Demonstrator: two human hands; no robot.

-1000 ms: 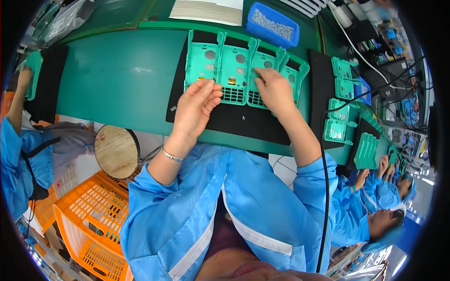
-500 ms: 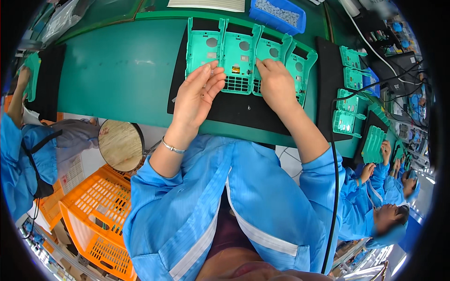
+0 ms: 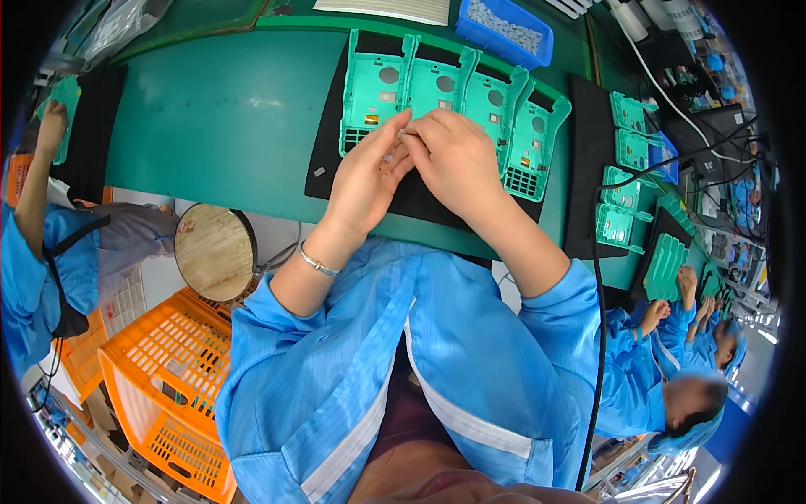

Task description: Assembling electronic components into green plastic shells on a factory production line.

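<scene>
Several green plastic housings (image 3: 374, 84) stand side by side in a row on a black mat (image 3: 332, 181). They have round openings and grilles. Just in front of them my hands meet. My left hand (image 3: 363, 181) is cupped with its fingers curled round small pale pieces (image 3: 389, 156), which show partly at the fingers. The right hand (image 3: 460, 160) reaches over to it, thumb and fingertips pinched together at the left fingers; whatever is in that pinch is hidden. Both hands cover the lower part of the middle housings. One small pale piece (image 3: 319, 171) lies loose on the mat.
A blue bin (image 3: 504, 38) of small pale pieces stands behind the housings. More green housings (image 3: 625, 181) lie to the right, near a black cable (image 3: 598, 294). Orange crates (image 3: 172, 361) and a round stool (image 3: 216, 252) stand left. Co-workers sit on both sides.
My right hand has left the housing it was touching and come left to my left hand. The left hand has moved slightly right and down. The view has shifted a little.
</scene>
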